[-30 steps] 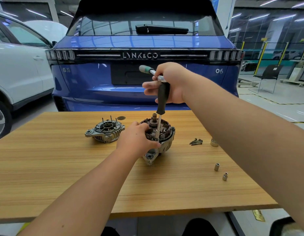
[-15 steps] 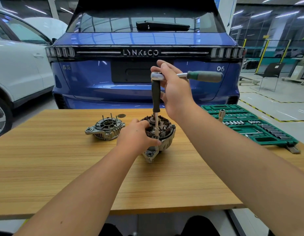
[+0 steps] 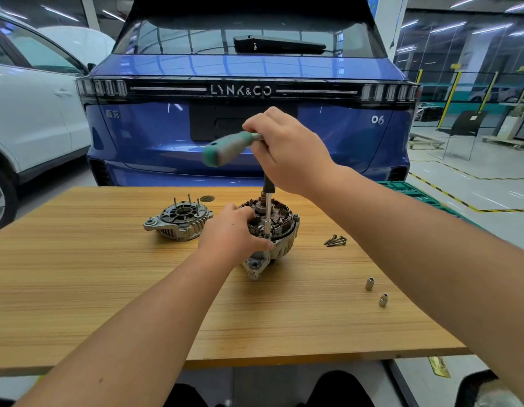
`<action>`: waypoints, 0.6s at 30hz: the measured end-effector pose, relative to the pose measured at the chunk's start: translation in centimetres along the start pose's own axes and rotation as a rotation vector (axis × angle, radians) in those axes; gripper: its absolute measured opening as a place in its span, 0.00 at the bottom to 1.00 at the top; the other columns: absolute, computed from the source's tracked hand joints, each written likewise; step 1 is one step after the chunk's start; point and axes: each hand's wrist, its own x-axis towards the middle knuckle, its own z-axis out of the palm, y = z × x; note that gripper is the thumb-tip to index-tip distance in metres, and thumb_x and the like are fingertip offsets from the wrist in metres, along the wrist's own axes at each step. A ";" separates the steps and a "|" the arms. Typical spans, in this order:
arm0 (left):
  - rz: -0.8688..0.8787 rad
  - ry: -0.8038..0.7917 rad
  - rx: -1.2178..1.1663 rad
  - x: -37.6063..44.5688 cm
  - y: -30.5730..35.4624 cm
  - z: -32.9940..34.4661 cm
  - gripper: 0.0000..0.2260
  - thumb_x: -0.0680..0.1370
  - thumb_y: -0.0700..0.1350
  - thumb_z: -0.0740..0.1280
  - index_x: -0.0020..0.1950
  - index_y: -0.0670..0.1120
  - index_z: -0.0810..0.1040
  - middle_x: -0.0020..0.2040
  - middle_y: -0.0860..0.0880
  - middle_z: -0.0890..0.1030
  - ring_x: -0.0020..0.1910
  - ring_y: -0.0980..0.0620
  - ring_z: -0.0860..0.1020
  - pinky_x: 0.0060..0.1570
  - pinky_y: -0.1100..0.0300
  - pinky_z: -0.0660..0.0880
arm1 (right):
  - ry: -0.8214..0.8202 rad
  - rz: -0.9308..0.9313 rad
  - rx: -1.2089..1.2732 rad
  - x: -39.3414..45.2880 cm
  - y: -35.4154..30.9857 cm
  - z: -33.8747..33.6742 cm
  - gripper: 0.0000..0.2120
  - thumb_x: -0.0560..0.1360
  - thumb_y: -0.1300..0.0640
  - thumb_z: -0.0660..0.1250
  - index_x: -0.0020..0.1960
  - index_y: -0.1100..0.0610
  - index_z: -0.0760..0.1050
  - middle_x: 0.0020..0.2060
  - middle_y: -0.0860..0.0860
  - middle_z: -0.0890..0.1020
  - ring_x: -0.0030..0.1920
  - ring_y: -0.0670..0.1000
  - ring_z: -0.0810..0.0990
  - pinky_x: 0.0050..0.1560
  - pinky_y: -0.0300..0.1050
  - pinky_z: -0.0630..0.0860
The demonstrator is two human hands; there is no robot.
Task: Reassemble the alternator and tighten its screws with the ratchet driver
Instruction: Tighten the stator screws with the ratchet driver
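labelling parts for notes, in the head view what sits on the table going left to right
alternator end cover → left hand gripping the alternator body → loose screws → two small sockets

Two sockets, two cars, one ratchet driver; two alternator halves

One head-worn wide-angle view looks forward and down over a wooden table, close to it; a blue car's rear fills the upper frame.
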 end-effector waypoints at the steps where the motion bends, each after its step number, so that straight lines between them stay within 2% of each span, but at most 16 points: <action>1: 0.002 -0.001 0.001 0.0 0.0 0.0 0.37 0.65 0.70 0.75 0.70 0.57 0.73 0.52 0.56 0.67 0.53 0.50 0.74 0.42 0.55 0.72 | -0.039 -0.014 -0.063 0.2 -0.1 -0.1 0.17 0.83 0.48 0.57 0.64 0.55 0.75 0.54 0.52 0.77 0.52 0.54 0.75 0.47 0.51 0.74; 3: 0.007 -0.004 0.005 0.0 0.1 0.1 0.37 0.65 0.71 0.75 0.71 0.57 0.73 0.52 0.56 0.67 0.54 0.49 0.74 0.41 0.55 0.72 | -0.127 -0.027 -0.135 0.7 -0.2 -0.5 0.24 0.82 0.39 0.51 0.67 0.53 0.72 0.54 0.51 0.76 0.53 0.53 0.74 0.48 0.50 0.71; 5: 0.010 -0.005 0.009 0.1 0.1 0.0 0.38 0.65 0.71 0.74 0.71 0.57 0.73 0.52 0.56 0.66 0.55 0.50 0.74 0.41 0.55 0.72 | -0.201 -0.037 -0.168 1.3 -0.1 -0.9 0.29 0.79 0.36 0.46 0.68 0.51 0.70 0.53 0.50 0.74 0.53 0.53 0.73 0.46 0.48 0.67; 9: 0.013 -0.003 0.011 0.2 0.0 0.0 0.38 0.65 0.71 0.74 0.70 0.57 0.73 0.52 0.57 0.67 0.51 0.52 0.72 0.39 0.56 0.71 | -0.317 -0.039 -0.152 2.4 0.5 -1.7 0.26 0.83 0.38 0.42 0.66 0.48 0.72 0.49 0.48 0.72 0.51 0.50 0.70 0.45 0.47 0.63; 12: 0.017 -0.003 0.011 0.2 -0.1 0.0 0.37 0.65 0.71 0.75 0.70 0.57 0.74 0.52 0.57 0.67 0.50 0.52 0.71 0.39 0.56 0.71 | -0.369 -0.065 -0.136 3.2 0.5 -2.1 0.20 0.86 0.43 0.46 0.55 0.50 0.74 0.43 0.47 0.72 0.46 0.51 0.72 0.40 0.46 0.63; 14: 0.017 0.000 0.005 0.3 0.0 0.0 0.37 0.65 0.70 0.75 0.70 0.57 0.74 0.52 0.57 0.67 0.50 0.52 0.71 0.40 0.56 0.71 | -0.397 -0.051 -0.122 3.7 0.2 -2.3 0.19 0.86 0.44 0.49 0.47 0.51 0.72 0.36 0.48 0.74 0.39 0.51 0.72 0.37 0.46 0.63; 16: 0.018 -0.002 0.004 0.3 -0.1 0.0 0.37 0.65 0.70 0.75 0.70 0.57 0.73 0.52 0.57 0.67 0.50 0.53 0.71 0.40 0.56 0.72 | -0.426 0.007 -0.108 4.3 -0.1 -2.3 0.20 0.85 0.45 0.52 0.40 0.53 0.70 0.30 0.49 0.73 0.31 0.50 0.68 0.33 0.47 0.62; 18: 0.014 -0.008 0.008 0.3 -0.1 0.0 0.38 0.65 0.70 0.75 0.71 0.58 0.73 0.52 0.57 0.66 0.50 0.53 0.71 0.39 0.56 0.71 | -0.449 0.119 -0.088 5.0 -0.2 -2.2 0.21 0.84 0.47 0.55 0.36 0.55 0.67 0.31 0.55 0.75 0.30 0.51 0.66 0.32 0.45 0.62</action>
